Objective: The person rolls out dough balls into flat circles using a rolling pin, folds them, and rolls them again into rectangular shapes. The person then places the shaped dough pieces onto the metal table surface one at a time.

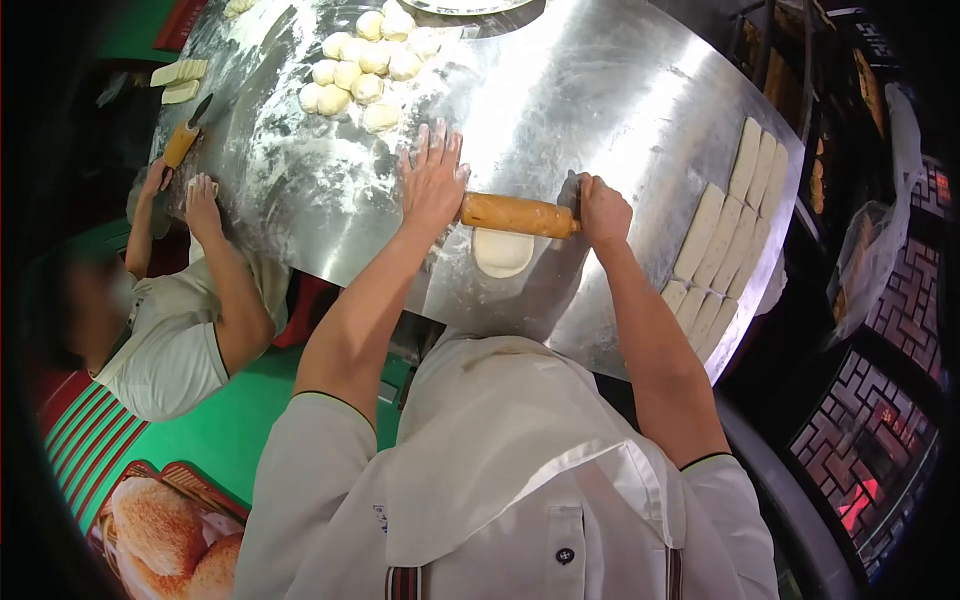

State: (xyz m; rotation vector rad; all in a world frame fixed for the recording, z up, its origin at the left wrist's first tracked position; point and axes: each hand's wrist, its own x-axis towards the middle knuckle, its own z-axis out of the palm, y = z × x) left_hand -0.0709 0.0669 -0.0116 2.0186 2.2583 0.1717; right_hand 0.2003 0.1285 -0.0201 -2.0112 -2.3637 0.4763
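Observation:
A wooden rolling pin lies crosswise over the far edge of a flat round of dough on the steel table. My right hand is wrapped around the dark handle at the pin's right end. At the other end, my left hand lies with fingers stretched out and spread, its palm edge against the pin and hiding that handle. Beyond my left fingertips, a cluster of dough balls rests on the floured metal.
Long dough strips lie in rows along the right edge of the steel table. At the left, a co-worker works with another rolling pin, near some cut dough pieces. A round metal rim shows at the top.

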